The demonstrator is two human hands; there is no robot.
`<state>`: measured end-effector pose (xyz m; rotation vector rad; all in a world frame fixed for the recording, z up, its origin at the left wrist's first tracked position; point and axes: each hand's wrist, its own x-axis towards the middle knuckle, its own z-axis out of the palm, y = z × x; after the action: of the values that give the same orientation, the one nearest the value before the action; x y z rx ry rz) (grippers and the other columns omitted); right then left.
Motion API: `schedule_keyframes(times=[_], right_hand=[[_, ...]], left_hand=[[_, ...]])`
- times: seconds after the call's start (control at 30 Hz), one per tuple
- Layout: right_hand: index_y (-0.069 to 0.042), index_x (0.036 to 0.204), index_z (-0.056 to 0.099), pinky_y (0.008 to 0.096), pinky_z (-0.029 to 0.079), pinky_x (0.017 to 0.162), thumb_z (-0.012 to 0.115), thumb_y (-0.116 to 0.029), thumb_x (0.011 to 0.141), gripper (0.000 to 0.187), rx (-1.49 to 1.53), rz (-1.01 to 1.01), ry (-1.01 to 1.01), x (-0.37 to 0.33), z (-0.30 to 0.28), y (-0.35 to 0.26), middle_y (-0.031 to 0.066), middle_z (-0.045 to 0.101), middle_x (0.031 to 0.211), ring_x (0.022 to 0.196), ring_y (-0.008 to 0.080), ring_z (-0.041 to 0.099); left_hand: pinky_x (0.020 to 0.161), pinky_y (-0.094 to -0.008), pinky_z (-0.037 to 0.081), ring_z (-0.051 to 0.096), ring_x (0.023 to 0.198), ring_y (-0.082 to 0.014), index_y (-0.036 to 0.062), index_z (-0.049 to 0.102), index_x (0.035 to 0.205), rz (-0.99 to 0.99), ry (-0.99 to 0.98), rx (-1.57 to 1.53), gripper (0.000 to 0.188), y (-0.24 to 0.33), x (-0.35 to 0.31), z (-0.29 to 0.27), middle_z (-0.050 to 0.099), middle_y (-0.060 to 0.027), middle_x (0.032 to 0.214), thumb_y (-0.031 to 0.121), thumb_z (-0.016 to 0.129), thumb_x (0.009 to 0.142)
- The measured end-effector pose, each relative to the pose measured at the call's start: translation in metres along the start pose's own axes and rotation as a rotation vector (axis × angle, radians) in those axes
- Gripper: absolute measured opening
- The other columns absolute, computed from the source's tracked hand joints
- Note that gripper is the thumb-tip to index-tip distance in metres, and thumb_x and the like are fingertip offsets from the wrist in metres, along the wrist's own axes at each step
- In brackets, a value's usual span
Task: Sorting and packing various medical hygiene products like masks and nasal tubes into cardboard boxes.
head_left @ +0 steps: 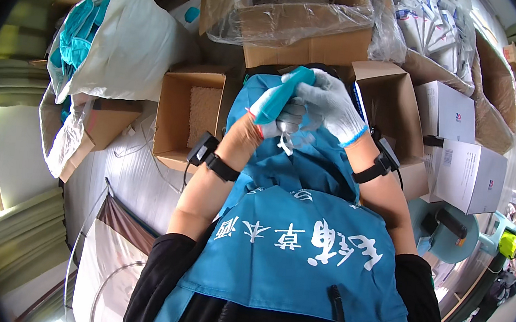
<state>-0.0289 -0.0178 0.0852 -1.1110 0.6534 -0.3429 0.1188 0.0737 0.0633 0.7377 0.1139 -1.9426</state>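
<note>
Above my lap I hold a narrow, folded teal piece (pixel 281 95), with white strands (pixel 286 142) hanging below my hands. Its kind does not show. My left hand (pixel 273 124), in a white knit glove with a red cuff, is closed around the piece's lower part. My right hand (pixel 334 106), in a white knit glove with a blue cuff, presses bent fingers against its upper end and overlaps the left fingers. Part of both grips is hidden. A blue apron (pixel 299 248) spreads beneath my hands.
On the left, a white sack (pixel 137 45) holds teal pieces. A carton (pixel 171 113) with pale contents stands beside my left hand; an open carton (pixel 391 106) is beyond my right. A plastic-lined box (pixel 304 33) lies ahead. White boxes (pixel 469 175) and a stool (pixel 453 231) are rightward.
</note>
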Motion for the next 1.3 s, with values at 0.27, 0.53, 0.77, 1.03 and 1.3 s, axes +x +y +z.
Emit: schedule_keyframes(times=[0.27, 0.53, 0.77, 1.03, 1.3], right_hand=[[-0.005, 0.089, 0.065, 0.0212, 0.035, 0.046, 0.075, -0.024, 0.084, 0.022, -0.100, -0.022, 0.387, 0.007, -0.015, -0.002, -0.0057, 0.054, 0.066, 0.053, 0.0033, 0.044], [-0.006, 0.103, 0.059, 0.0310, 0.053, 0.057, 0.059, -0.035, 0.096, 0.030, 0.588, 0.067, 0.083, 0.010, 0.035, 0.002, 0.0039, 0.062, 0.082, 0.064, 0.0123, 0.058], [-0.002, 0.079, 0.065, 0.0352, 0.044, 0.058, 0.053, -0.030, 0.094, 0.034, -0.454, -0.021, -0.065, 0.023, 0.074, 0.062, 0.0084, 0.060, 0.065, 0.061, 0.0198, 0.057], [-0.005, 0.072, 0.057, 0.0329, 0.043, 0.056, 0.054, -0.034, 0.094, 0.036, -0.070, 0.382, -0.008, 0.011, 0.100, 0.074, 0.0019, 0.052, 0.063, 0.059, 0.0129, 0.052], [-0.006, 0.076, 0.060, 0.0238, 0.030, 0.043, 0.056, -0.031, 0.096, 0.033, -0.075, 0.419, -0.036, -0.014, 0.075, 0.107, -0.0036, 0.049, 0.059, 0.047, 0.0045, 0.040]], left_hand=[[0.080, -0.0270, 0.043, 0.055, 0.097, -0.0101, 0.0080, 0.062, 0.117, 0.616, 0.218, 0.364, 0.035, 0.011, -0.014, -0.021, 0.064, -0.0030, 0.113, 0.031, 0.063, 0.090], [0.063, -0.0226, 0.042, 0.056, 0.073, -0.0051, 0.0068, 0.068, 0.107, 0.962, 0.577, 0.464, 0.016, 0.020, 0.008, -0.020, 0.068, 0.0023, 0.092, 0.011, 0.067, 0.091], [0.075, -0.0321, 0.050, 0.063, 0.087, -0.0192, -0.0003, 0.064, 0.109, 0.642, 0.950, 0.351, 0.035, 0.042, 0.004, -0.080, 0.067, -0.0107, 0.098, 0.030, 0.050, 0.099], [0.073, -0.0341, 0.052, 0.067, 0.076, -0.0218, -0.0036, 0.069, 0.101, 0.676, 1.055, 0.318, 0.051, 0.038, 0.011, -0.097, 0.071, -0.0104, 0.091, 0.040, 0.044, 0.098], [0.079, -0.0488, 0.047, 0.063, 0.085, -0.0456, -0.0043, 0.068, 0.080, 0.603, 1.279, 1.060, 0.058, 0.011, 0.038, -0.149, 0.064, -0.0286, 0.081, 0.043, 0.038, 0.094]])
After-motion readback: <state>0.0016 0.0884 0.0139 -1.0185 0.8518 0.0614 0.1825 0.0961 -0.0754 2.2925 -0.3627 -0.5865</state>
